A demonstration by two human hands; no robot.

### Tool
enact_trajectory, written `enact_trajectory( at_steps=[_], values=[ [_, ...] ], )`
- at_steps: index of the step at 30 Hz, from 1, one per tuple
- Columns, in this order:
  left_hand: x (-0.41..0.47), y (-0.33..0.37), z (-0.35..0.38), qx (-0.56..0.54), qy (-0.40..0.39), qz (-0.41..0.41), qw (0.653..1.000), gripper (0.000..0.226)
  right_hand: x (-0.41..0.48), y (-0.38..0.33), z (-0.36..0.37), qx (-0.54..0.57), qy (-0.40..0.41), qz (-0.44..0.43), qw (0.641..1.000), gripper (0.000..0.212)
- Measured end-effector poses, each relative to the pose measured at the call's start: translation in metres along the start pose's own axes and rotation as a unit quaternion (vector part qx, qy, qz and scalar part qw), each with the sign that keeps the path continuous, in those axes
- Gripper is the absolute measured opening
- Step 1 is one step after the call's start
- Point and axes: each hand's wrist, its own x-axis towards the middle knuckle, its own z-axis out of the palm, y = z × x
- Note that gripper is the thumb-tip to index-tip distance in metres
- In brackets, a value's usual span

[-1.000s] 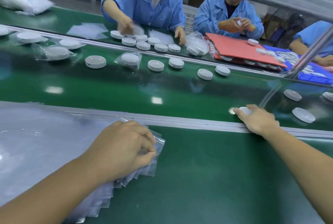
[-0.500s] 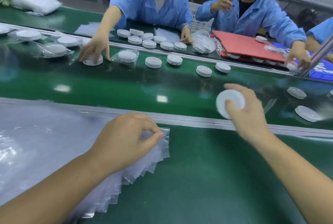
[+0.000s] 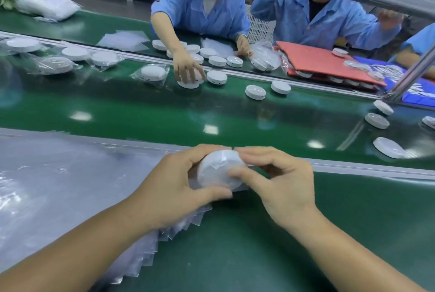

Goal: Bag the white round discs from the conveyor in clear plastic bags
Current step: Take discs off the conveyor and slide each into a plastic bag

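A white round disc (image 3: 217, 171) sits between both my hands above the near green bench, partly covered by a clear plastic bag. My left hand (image 3: 174, 188) grips the bag and disc from the left, thumb under it. My right hand (image 3: 282, 183) pinches the disc's right edge with thumb and fingers. A fanned stack of clear bags (image 3: 70, 188) lies under my left arm. More loose discs (image 3: 255, 91) ride the green conveyor (image 3: 117, 113) beyond the metal rail.
Bagged discs (image 3: 154, 73) lie at the conveyor's far left. Across the belt, people in blue coats work; one person's hand (image 3: 188, 68) rests on a disc. A red tray (image 3: 329, 63) and a blue bin (image 3: 416, 96) stand at far right. Loose discs (image 3: 388, 148) lie near the right edge.
My right hand carried the disc from above the belt to my left hand. My left hand lifted a bag from the stack and now holds it round the disc.
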Motion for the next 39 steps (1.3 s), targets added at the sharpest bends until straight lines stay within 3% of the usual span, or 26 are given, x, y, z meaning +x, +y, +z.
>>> enact_trajectory(
  at_steps=[2,4,7,10,12,14,16,18,20,23,25,27,30,35,39],
  values=[
    [-0.001,0.002,0.005,0.021,0.061,0.009,0.998,0.045,0.002,-0.003,0.005,0.021,-0.038,0.042,0.998,0.013],
    [-0.003,0.001,0.01,-0.009,0.1,0.0,0.995,0.035,0.005,-0.007,0.006,0.048,-0.104,0.098,0.989,0.03],
    [-0.001,0.002,0.013,-0.075,0.135,-0.039,0.987,0.016,0.009,-0.01,0.009,0.007,-0.127,0.11,0.986,0.032],
    [-0.001,0.001,0.015,-0.12,0.145,-0.06,0.98,0.017,0.017,-0.013,0.015,-0.021,-0.106,0.109,0.988,0.023],
    [-0.001,-0.001,0.017,-0.128,0.142,-0.086,0.978,0.024,0.024,-0.011,0.016,-0.035,-0.118,0.099,0.987,0.028],
    [-0.002,-0.001,0.014,-0.124,0.12,-0.109,0.979,0.027,0.032,-0.003,0.016,-0.13,-0.163,0.07,0.976,0.035],
    [-0.001,-0.003,0.006,-0.012,0.121,-0.065,0.99,0.022,0.044,0.011,0.018,-0.236,-0.212,0.055,0.947,0.041],
    [0.0,-0.006,-0.008,0.157,0.144,0.01,0.977,0.012,0.063,0.029,0.017,-0.262,-0.204,0.086,0.94,0.045],
    [0.001,-0.007,-0.02,0.224,0.141,0.014,0.964,0.006,0.089,0.045,0.017,-0.22,-0.135,0.156,0.953,0.044],
    [0.0,-0.011,-0.024,0.234,0.093,-0.02,0.968,0.007,0.138,0.061,0.022,-0.041,-0.025,0.305,0.951,0.03],
    [-0.001,-0.015,-0.02,0.31,0.036,-0.006,0.95,0.018,0.163,0.066,0.024,0.053,-0.035,0.364,0.929,0.022],
    [-0.001,-0.018,-0.016,0.37,-0.017,-0.001,0.929,0.035,0.171,0.07,0.029,0.042,-0.103,0.39,0.914,0.026],
    [-0.001,-0.026,-0.013,0.399,-0.062,-0.008,0.915,0.039,0.155,0.073,0.038,-0.058,-0.156,0.349,0.922,0.023],
    [0.001,-0.029,-0.011,0.395,-0.063,-0.001,0.916,0.034,0.091,0.075,0.031,-0.204,-0.176,0.166,0.949,0.008],
    [-0.001,-0.028,-0.004,0.388,-0.046,0.008,0.92,0.043,0.04,0.075,0.01,-0.298,-0.184,0.053,0.935,0.023]
  ],
)
